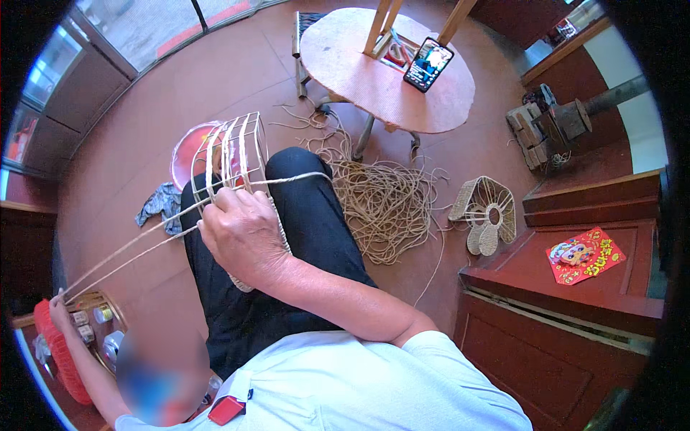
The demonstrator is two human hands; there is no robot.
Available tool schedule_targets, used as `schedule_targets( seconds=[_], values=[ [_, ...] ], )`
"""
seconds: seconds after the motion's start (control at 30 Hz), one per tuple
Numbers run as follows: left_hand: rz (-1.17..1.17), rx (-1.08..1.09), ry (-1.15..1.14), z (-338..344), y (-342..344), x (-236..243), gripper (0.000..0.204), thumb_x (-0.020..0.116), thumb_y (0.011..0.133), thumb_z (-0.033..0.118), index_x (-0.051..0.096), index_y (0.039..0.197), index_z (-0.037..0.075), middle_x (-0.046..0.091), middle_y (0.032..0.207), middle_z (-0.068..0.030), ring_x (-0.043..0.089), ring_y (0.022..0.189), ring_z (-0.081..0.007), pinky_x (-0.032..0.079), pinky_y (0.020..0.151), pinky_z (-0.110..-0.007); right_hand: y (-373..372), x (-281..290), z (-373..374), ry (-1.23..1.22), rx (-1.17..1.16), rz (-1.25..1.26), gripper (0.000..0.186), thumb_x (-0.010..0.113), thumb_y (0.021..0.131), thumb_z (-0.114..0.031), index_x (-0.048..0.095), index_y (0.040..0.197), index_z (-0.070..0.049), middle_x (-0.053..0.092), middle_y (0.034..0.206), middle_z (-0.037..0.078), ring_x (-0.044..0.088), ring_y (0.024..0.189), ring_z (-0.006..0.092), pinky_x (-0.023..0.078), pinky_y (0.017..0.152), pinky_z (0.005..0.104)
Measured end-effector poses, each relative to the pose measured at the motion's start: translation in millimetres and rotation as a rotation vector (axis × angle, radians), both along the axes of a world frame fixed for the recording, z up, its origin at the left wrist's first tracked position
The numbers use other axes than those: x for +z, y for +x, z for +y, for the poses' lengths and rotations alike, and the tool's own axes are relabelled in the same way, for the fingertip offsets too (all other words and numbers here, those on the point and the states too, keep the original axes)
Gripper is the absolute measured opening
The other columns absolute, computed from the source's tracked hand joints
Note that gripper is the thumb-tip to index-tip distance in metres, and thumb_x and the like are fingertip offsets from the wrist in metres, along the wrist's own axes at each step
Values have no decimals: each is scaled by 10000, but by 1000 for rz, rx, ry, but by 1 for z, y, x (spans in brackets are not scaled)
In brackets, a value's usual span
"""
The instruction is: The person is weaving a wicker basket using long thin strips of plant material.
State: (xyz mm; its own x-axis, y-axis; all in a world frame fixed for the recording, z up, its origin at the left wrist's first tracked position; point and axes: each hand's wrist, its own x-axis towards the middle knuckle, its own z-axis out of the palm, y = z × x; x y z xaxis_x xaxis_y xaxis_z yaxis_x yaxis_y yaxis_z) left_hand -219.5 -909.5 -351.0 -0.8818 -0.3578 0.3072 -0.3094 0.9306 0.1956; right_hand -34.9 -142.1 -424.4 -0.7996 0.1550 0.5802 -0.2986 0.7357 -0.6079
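A partly woven basket [245, 141], a wire frame with pale cord wound on some of its bars, rests across my lap. My right hand [243, 228] is closed at its edge, gripping the frame and cord; the fingertips are partly hidden. Far out at the left, my left hand [60, 313] is closed on cord [133, 239], which stretches in two taut strands back to the basket by my right hand. Another length of cord [298, 177] passes from the right hand over my right knee.
A heap of loose cord [384, 208] lies on the floor to the right, beside a woven piece [489, 208]. Ahead stands a round table [338, 50] with a phone [429, 65]. A red round thing [185, 154] and patterned cloth [159, 208] lie left of my knees.
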Motion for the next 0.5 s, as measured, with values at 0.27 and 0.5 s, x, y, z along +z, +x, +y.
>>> schedule_targets(
  seconds=[0.27,0.5],
  values=[
    [-412,-742,512,497,57,-40,747,751,891,-60,577,1605,77,638,1539,-102,650,1310,-211,532,1060,-329,-2,-13,22,39,-110,-59,180,799,923,-218,698,834,-101,627,903,93,670,872,295,479,792,457],
    [-158,-1073,684,603,93,-80,258,697,1088,82,740,1333,14,787,1135,-141,764,1009,-236,592,897,-367,-6,-14,-2,40,-122,-65,202,789,939,-247,691,844,-98,640,915,99,684,881,307,484,789,472]
  ],
)
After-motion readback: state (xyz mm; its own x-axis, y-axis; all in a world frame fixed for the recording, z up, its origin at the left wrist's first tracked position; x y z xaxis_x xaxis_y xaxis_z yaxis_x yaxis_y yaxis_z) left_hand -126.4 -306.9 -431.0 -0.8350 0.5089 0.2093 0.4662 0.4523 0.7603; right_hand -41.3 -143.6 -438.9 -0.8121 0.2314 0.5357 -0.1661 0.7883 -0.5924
